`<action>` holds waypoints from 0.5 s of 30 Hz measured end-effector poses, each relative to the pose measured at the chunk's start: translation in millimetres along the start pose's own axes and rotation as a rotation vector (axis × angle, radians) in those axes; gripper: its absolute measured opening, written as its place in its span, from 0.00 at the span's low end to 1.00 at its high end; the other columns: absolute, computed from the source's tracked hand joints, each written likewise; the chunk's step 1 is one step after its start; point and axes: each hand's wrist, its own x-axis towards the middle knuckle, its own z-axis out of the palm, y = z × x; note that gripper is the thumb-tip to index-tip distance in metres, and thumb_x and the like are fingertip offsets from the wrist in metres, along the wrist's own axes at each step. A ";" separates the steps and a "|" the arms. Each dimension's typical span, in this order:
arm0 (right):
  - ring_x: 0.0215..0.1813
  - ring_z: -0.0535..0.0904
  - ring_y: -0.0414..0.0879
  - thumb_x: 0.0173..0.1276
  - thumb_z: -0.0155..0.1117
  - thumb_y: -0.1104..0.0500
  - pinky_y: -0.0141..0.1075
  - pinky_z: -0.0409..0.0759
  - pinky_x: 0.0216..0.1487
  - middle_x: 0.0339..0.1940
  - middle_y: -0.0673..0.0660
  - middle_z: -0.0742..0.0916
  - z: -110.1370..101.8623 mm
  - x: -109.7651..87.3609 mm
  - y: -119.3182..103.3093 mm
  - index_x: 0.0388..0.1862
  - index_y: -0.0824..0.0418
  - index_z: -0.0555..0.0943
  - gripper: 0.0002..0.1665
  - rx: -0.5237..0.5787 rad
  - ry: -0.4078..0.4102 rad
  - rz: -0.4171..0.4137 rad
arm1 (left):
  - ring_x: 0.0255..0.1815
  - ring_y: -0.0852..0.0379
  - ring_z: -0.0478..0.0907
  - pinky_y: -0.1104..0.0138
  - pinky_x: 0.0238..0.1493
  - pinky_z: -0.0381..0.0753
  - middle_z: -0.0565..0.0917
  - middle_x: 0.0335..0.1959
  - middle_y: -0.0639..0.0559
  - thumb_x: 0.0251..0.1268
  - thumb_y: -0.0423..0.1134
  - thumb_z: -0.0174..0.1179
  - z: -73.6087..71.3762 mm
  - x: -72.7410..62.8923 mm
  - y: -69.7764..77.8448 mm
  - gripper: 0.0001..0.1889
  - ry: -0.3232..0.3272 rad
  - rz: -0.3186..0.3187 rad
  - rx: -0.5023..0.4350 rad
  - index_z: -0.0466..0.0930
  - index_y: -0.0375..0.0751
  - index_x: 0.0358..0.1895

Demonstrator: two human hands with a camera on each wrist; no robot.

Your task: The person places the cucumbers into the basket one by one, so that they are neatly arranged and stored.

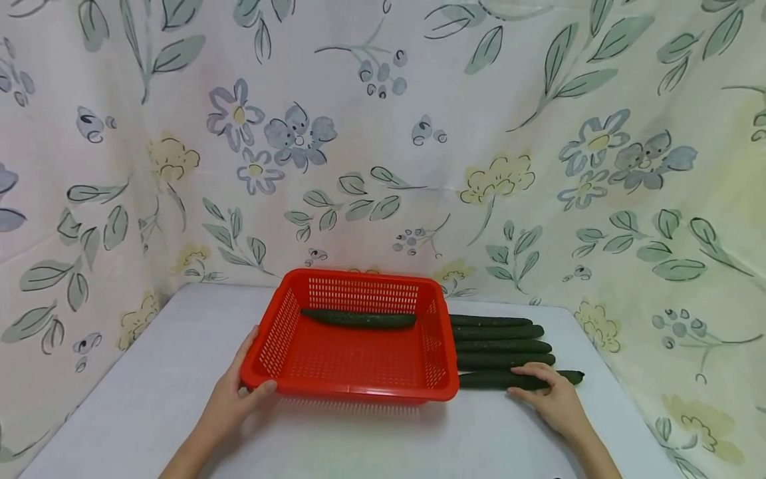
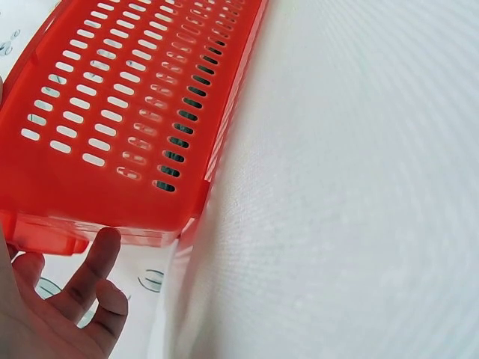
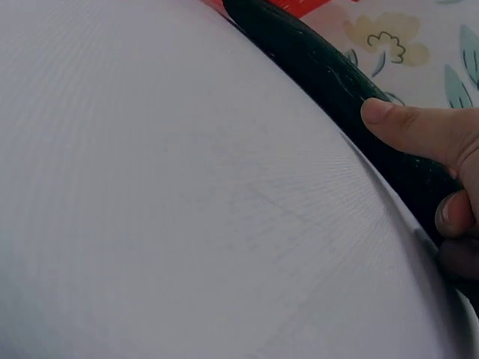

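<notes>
A red slotted plastic basket (image 1: 350, 392) stands left of centre in the head view, with one dark green cucumber (image 1: 359, 320) lying across its far part. My left hand (image 1: 230, 402) holds the basket by its left side, thumb at the front corner of the rim. In the left wrist view, curled fingers (image 2: 97, 262) reach under the rim. Right of the basket, my right hand (image 1: 553, 402) grips the nearest cucumber (image 1: 487, 380) of a row, toward its right end. The right wrist view shows the thumb (image 3: 408, 131) lying along that cucumber's side.
Several more cucumbers (image 1: 503, 346) lie side by side behind the gripped one, their left ends hidden by the basket. A white cloth (image 1: 497, 446) covers the table. Behind it hangs a floral curtain (image 1: 383, 133), close to the table's back edge.
</notes>
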 end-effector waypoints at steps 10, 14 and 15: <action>0.13 0.63 0.33 0.56 0.87 0.51 0.33 0.68 0.16 0.35 0.56 0.88 0.4 -0.9 3.8 0.52 0.53 0.89 0.25 -0.047 -0.041 0.105 | 0.66 0.75 0.67 0.72 0.52 0.81 0.58 0.87 0.45 0.71 0.44 0.68 -0.2 0.5 0.4 0.51 -0.015 -0.020 -0.014 0.43 0.57 0.89; 0.12 0.62 0.32 0.55 0.87 0.51 0.32 0.67 0.14 0.27 0.49 0.86 -0.3 -1.3 6.4 0.50 0.50 0.90 0.23 -0.038 -0.044 0.120 | 0.65 0.80 0.66 0.72 0.52 0.81 0.58 0.87 0.45 0.71 0.44 0.68 0.5 0.1 -0.5 0.51 -0.012 -0.013 -0.018 0.43 0.57 0.89; 0.12 0.62 0.32 0.55 0.87 0.51 0.32 0.67 0.14 0.30 0.48 0.88 -0.3 -1.5 7.2 0.49 0.50 0.91 0.22 -0.033 -0.038 0.112 | 0.65 0.81 0.65 0.71 0.53 0.81 0.58 0.86 0.44 0.71 0.43 0.68 0.8 -0.2 -0.4 0.51 -0.010 -0.011 -0.013 0.44 0.57 0.89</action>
